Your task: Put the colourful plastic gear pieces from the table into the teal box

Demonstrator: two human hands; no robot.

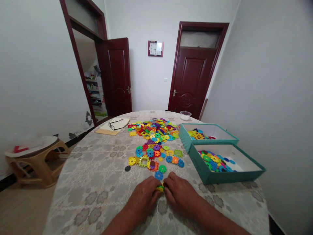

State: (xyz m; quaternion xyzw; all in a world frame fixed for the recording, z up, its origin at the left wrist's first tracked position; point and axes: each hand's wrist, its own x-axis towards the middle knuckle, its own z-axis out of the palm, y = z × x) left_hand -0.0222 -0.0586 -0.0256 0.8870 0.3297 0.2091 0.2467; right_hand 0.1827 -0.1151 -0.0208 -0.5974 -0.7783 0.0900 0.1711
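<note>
At the near part of the table, my left hand [144, 195] is closed, its thumb and fingers pinching small yellow and green interlocking discs [160, 188]. My right hand [182, 194] meets it from the other side, fingers curled onto the same pieces; their fingertips largely cover what they grip. Just beyond my fingers lie a blue notched disc [158, 175] and a green one [162, 168]. Farther off are a yellow-green square frame piece [144, 161], a yellow disc [132, 160] and a black disc [127, 168].
A large heap of colourful interlocking pieces [156, 130] spreads across the table's middle. Two teal boxes [230, 177] with pieces inside stand at the right. Black glasses [111, 126] rest on papers [105, 130] at the left. A clear bowl [186, 114] sits near the far edge.
</note>
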